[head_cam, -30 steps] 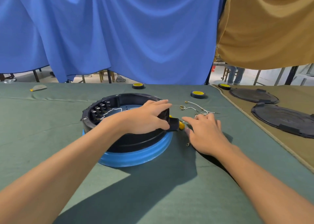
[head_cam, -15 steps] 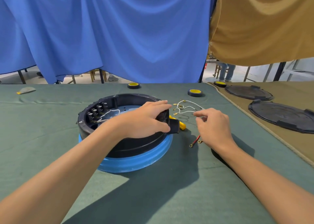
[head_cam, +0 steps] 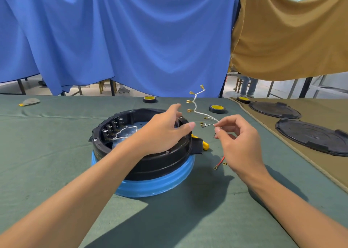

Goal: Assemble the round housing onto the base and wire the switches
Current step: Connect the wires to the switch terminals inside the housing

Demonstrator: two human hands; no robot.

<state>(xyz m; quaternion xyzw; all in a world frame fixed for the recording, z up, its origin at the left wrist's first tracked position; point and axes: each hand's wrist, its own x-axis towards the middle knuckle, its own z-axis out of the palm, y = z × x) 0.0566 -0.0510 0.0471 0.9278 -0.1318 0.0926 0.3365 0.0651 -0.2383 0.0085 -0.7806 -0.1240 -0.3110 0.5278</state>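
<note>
Brass-tipped and white, a wire harness (head_cam: 195, 104) rises into the air from the right hand (head_cam: 239, 140), which pinches its lower end between thumb and forefinger while the other fingers curl loosely beneath. The harness climbs up and to the left of the pinch, clear of the table, its short branches ending in brass terminals.

The left hand (head_cam: 165, 133) is spread open over the near-right part of the round housing (head_cam: 150, 163), fingers fairly straight and thumb pointing toward the right hand. It holds nothing, and whether the palm touches the rim cannot be told.

The black housing sits on the blue base (head_cam: 160, 185), which shows as a ring beneath it, both in the middle of the green-clothed table (head_cam: 56, 153). Inside the housing, along its far-left wall, stands a row of switches (head_cam: 112, 129), with a thin white lead (head_cam: 128, 133) looped just beside them.

A yellow object (head_cam: 205, 145) lies against the housing's right side, partly hidden by a black tab. A short red wire (head_cam: 220, 161) with ring terminals lies on the cloth just below the right hand.

Farther back sit three black tape rolls (head_cam: 217, 109) with yellow centres — one of them near the harness. Two black round lids (head_cam: 312, 138) rest on a tan cloth (head_cam: 310, 172) at the right. A blue curtain (head_cam: 131, 40) and a tan curtain (head_cam: 291, 40) hang behind the table.
</note>
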